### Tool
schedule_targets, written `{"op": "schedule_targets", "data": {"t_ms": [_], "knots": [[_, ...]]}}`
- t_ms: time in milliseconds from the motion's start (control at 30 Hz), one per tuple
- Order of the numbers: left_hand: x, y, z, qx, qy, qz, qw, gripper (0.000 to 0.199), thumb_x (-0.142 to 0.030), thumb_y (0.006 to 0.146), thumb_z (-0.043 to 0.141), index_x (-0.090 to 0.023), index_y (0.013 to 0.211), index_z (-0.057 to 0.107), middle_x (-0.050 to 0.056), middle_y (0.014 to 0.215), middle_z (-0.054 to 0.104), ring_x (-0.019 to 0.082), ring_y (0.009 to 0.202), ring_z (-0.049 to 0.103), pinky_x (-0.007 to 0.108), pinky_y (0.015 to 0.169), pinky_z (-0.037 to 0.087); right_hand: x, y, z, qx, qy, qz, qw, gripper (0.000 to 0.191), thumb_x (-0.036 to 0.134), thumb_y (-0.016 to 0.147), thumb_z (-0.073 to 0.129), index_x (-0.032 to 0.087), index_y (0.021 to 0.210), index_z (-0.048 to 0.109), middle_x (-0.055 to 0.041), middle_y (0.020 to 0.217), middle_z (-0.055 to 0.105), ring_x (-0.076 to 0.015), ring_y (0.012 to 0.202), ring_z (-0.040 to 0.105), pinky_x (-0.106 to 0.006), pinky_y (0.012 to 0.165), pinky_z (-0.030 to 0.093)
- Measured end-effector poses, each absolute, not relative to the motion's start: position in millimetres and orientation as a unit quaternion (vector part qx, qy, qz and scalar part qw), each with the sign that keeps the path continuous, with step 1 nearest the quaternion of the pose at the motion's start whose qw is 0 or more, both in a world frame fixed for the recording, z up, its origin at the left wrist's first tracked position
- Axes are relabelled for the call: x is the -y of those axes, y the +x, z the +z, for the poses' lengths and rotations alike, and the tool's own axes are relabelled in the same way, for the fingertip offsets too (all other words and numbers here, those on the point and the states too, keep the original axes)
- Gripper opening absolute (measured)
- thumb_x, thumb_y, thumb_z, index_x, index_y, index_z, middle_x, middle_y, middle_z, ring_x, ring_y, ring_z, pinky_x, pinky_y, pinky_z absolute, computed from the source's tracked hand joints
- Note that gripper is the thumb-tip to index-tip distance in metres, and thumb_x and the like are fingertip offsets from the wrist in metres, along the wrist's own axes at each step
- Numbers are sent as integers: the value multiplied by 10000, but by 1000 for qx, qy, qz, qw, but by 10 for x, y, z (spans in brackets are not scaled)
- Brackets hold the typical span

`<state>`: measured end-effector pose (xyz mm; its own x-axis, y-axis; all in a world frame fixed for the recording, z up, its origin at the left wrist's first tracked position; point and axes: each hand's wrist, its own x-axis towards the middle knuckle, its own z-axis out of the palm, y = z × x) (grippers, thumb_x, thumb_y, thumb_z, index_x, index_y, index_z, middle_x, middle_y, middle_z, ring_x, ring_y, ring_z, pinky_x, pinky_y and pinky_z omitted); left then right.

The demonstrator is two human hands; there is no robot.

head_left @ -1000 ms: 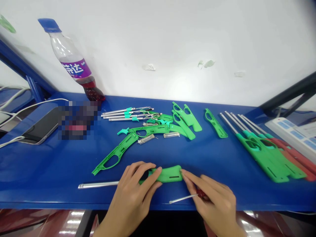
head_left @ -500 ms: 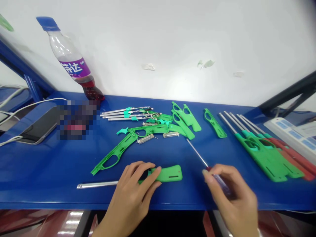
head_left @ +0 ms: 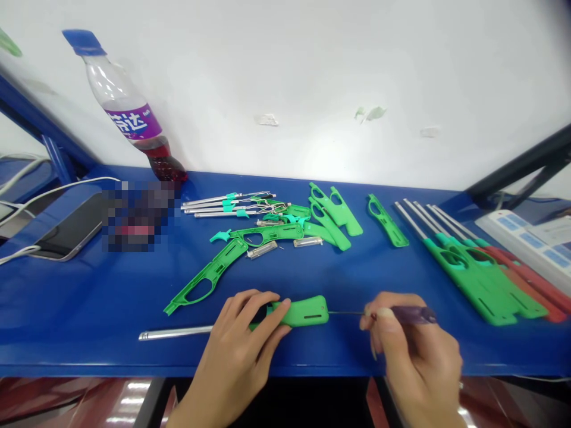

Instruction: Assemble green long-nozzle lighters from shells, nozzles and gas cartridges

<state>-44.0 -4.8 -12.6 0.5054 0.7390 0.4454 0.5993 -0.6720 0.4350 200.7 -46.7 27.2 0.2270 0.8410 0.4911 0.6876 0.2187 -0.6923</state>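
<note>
My left hand (head_left: 243,345) is closed over the middle of a green gas lighter (head_left: 307,311) lying flat near the table's front edge. The lighter's metal tube points left and its handle end points right; my fingers hide its trigger area. In my right hand (head_left: 413,351) is a screwdriver (head_left: 413,315) with a dark purple handle, held level. Its thin shaft reaches left, and the tip meets the right end of the lighter's handle. Behind, opened green lighter shell halves (head_left: 216,270) lie beside small clear fuel tanks (head_left: 263,249) and metal tubes with wires (head_left: 218,213).
Several whole lighters (head_left: 477,279), green and red, lie at the right beside a white power strip (head_left: 526,238). A soda bottle (head_left: 134,119) leans at the back left, near a phone (head_left: 74,229) with white cables. A white wall (head_left: 312,89) closes off the back of the blue table (head_left: 111,285).
My right hand has turned the screwdriver from pointing up and away to pointing left, bringing its tip to the lighter's handle end. My left hand and the lighter stay in place.
</note>
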Motion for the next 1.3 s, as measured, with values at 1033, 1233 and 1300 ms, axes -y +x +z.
{"op": "schedule_targets", "data": {"t_ms": [1033, 1233, 1300], "knots": [[32, -417, -131, -394, 861, 306, 95, 338, -146, 1054, 619, -221, 1382, 652, 94, 1289, 678, 291, 1163, 560, 485, 940, 555, 128, 1889, 164, 703, -449, 39, 550, 544, 36, 1018, 568, 268, 1510, 595, -86, 1254, 763, -216, 1050, 752, -393, 808, 674], [25, -411, -113, -395, 861, 307, 95, 336, -146, 1054, 614, -223, 1378, 661, 95, 1279, 684, 288, 1154, 571, 474, 934, 558, 147, 1840, 162, 679, -435, 14, 591, 664, -50, 863, 769, 284, 1428, 669, -15, 999, 756, -167, 855, 710, -313, 678, 645], [24, -411, -107, -395, 860, 308, 94, 331, -148, 1054, 615, -222, 1373, 663, 95, 1277, 685, 286, 1154, 575, 469, 934, 560, 140, 1827, 185, 680, -442, 7, 585, 638, -13, 870, 786, 288, 1423, 681, -22, 987, 738, -171, 862, 705, -310, 688, 651]]}}
